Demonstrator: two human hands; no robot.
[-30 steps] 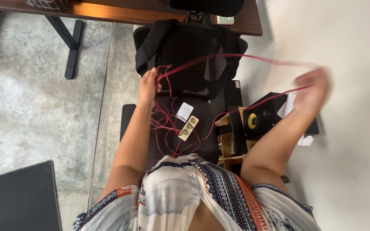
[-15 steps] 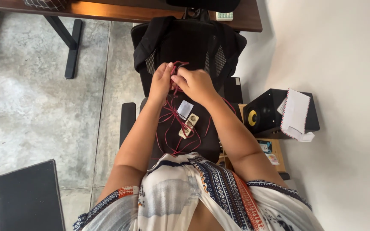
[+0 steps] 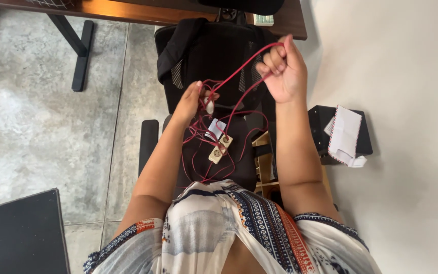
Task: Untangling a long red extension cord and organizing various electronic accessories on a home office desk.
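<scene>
Two hands are working one long red cord above the seat of a black office chair in the upper middle of the frame. A moment ago both hands were pressed together over the seat; now the right hand has swung up and to the right, closed in a fist around a loop of the cord and drawing it taut. The left hand has barely moved, its fingers pinched shut on the gathered bundle of strands just left of centre. That pull suggests another length is being drawn out for coiling, much as in the oldest frame, where the right arm was flung far wider toward the wall. Loose loops trail down onto the seat around a cream double socket strip and a white tag. At right, a black speaker bears a white envelope.
</scene>
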